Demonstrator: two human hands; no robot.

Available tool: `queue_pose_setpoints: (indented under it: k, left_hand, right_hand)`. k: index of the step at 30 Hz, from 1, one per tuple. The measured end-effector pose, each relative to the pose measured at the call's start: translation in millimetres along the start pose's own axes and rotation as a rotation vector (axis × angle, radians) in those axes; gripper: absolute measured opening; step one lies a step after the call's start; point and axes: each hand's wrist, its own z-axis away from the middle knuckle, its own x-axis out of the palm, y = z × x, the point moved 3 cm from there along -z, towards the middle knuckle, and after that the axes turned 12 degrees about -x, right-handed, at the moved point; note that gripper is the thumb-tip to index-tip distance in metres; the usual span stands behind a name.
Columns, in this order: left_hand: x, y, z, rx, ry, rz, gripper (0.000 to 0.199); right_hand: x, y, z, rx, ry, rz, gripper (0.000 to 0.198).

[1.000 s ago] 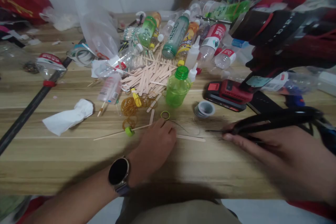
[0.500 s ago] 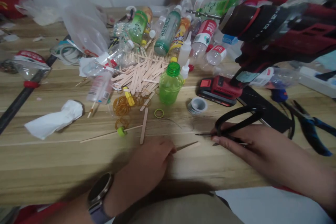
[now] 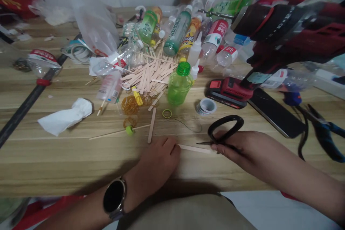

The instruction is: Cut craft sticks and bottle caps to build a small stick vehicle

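Observation:
My left hand (image 3: pixel 161 158) is closed on one end of a wooden craft stick (image 3: pixel 194 148), low over the front of the table. The stick points right, and its far end reaches the fingertips of my right hand (image 3: pixel 234 147). That hand grips black-handled scissors (image 3: pixel 225 126), one handle loop sticking up and a thin blade pointing left just above the stick. Beyond my left hand lie another craft stick (image 3: pixel 152 125) and a thin wooden skewer (image 3: pixel 107 135) with a green cap (image 3: pixel 129 130) on it. A yellow-green ring (image 3: pixel 167 114) lies past the stick.
A green cut bottle (image 3: pixel 179 88) stands before a pile of craft sticks (image 3: pixel 148 75). The red cordless drill (image 3: pixel 285 39) stands at right, near a black phone (image 3: pixel 276 113) and pliers (image 3: pixel 319 129). Crumpled tissue (image 3: pixel 66 115) and a black bar (image 3: pixel 32 97) lie left.
My right hand has come closer to my left, and the scissors have turned. The craft stick now shows its flat side, with its far end at the right fingertips. The view has shifted slightly left.

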Motion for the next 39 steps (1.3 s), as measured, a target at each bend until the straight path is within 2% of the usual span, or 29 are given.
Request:
queue_pose_setpoints:
  k: [3,5,8,11,15,22,26,32,35,39]
  left_hand:
    - [2,-8,1,-0.059,0.046,0.102,0.022]
    - [1,-13,-1,-0.13,0.061,0.171,0.022]
    - [-1,-17,-4,-0.192,0.026,0.22,0.023]
    - [-4,-17,-6,-0.197,-0.027,0.233,0.025]
    - [-10,-16,-9,-0.21,-0.077,0.188,0.028]
    - [-30,-2,-14,-0.156,-0.11,-0.027,0.025]
    - [-24,5,-12,-0.117,-0.114,-0.172,0.018]
    - [-5,7,-6,0.035,0.099,-0.372,0.012]
    - [-1,7,-6,0.063,0.077,-0.386,0.014]
    - [-6,8,-9,0.066,-0.004,-0.382,0.018]
  right_hand:
    - [3,-1,0,0.075,-0.136,-0.055,0.018]
    - [4,-5,-3,0.089,-0.174,-0.141,0.017]
    - [7,-15,-8,0.024,-0.19,-0.281,0.013]
    - [13,-22,-12,-0.038,-0.197,-0.323,0.009]
    - [20,-22,-13,-0.036,-0.212,-0.339,0.01]
    - [19,-19,-12,-0.01,-0.232,-0.38,0.015]
    - [21,-17,-13,-0.024,-0.221,-0.364,0.014]
    - [12,-18,-11,-0.007,-0.209,-0.331,0.013]
    - [4,-16,-8,0.034,-0.2,-0.246,0.014]
    - [2,-16,-10,0.091,-0.259,0.044,0.013]
